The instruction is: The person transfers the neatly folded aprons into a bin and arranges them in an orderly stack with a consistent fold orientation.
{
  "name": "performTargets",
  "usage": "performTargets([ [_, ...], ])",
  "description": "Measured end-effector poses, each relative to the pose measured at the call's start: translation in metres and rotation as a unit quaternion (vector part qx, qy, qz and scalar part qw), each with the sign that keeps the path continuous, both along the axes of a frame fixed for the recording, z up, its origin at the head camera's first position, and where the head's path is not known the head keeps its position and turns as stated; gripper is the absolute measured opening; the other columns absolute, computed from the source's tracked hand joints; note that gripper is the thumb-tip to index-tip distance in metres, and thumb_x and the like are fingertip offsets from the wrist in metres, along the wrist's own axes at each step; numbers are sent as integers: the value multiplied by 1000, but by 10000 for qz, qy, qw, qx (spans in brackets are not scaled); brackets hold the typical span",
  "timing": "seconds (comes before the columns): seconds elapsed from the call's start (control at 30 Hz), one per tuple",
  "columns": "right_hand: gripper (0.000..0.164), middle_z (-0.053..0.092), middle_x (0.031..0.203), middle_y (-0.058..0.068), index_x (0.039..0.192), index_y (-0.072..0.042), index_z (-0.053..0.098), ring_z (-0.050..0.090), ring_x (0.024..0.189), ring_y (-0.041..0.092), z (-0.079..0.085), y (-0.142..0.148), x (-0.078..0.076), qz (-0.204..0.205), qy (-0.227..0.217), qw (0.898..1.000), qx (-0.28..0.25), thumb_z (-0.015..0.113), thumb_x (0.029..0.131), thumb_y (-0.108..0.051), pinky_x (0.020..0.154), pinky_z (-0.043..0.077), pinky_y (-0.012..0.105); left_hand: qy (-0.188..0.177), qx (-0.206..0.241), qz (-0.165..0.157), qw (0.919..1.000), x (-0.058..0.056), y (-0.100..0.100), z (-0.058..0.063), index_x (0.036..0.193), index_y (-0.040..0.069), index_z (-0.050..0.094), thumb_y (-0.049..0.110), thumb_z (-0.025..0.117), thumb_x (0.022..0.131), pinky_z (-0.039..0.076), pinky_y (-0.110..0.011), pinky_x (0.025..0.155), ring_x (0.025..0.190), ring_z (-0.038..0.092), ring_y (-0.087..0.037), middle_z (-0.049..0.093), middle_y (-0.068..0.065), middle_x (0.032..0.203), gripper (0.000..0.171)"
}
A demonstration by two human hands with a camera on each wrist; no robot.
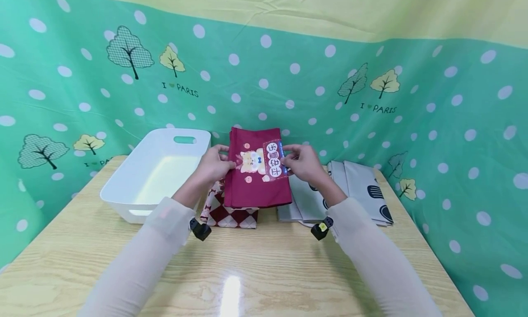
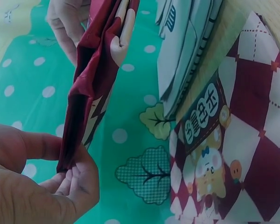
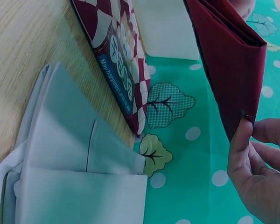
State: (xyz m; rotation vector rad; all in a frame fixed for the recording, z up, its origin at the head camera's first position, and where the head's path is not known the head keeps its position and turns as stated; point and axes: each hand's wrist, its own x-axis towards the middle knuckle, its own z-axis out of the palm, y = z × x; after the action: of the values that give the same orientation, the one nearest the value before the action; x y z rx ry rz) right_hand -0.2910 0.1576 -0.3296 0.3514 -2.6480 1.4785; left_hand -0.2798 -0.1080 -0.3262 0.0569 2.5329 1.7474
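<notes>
A folded maroon cloth point(image 1: 257, 195) with a cartoon dog print and white round characters is held up above the table between both hands. My left hand point(image 1: 213, 163) pinches its left edge, thumb on the near face. On the opposite edge, my right hand point(image 1: 304, 163) pinches it between thumb and fingers. The left wrist view shows the cloth's layers point(image 2: 86, 88) edge-on, slightly parted. Below it lies a folded maroon-and-white diamond-checked cloth point(image 1: 233, 218), partly hidden in the head view; its dog print shows in the left wrist view.
At the left stands a white plastic basket point(image 1: 128, 211) with handle slots. Folded grey cloths point(image 1: 363, 184) with dark prints lie on the right; a strap point(image 3: 9, 168) hangs out of one. A green dotted curtain point(image 1: 264, 60) closes off the wooden table's point(image 1: 264, 271) back and sides.
</notes>
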Motion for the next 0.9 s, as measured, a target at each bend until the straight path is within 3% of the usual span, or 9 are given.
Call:
performTargets([
  [0.23, 40, 66, 97, 13, 139, -3, 60, 69, 86, 27, 4, -7, 1, 52, -88, 9999, -112, 66, 100, -10, 73, 63, 44, 97, -86, -74, 9999, 3, -9, 3, 150, -2, 38, 4, 59, 101, 61, -37, 84, 103, 64, -32, 55, -21, 117, 53],
  [0.9, 44, 65, 95, 11, 143, -4, 58, 69, 81, 23, 12, -39, 0, 210, -38, 9998, 7, 66, 101, -11, 65, 61, 31, 176, -461, 12, 9988, 3, -38, 7, 150, -3, 37, 6, 61, 100, 59, -43, 91, 107, 63, -35, 53, -24, 120, 55],
])
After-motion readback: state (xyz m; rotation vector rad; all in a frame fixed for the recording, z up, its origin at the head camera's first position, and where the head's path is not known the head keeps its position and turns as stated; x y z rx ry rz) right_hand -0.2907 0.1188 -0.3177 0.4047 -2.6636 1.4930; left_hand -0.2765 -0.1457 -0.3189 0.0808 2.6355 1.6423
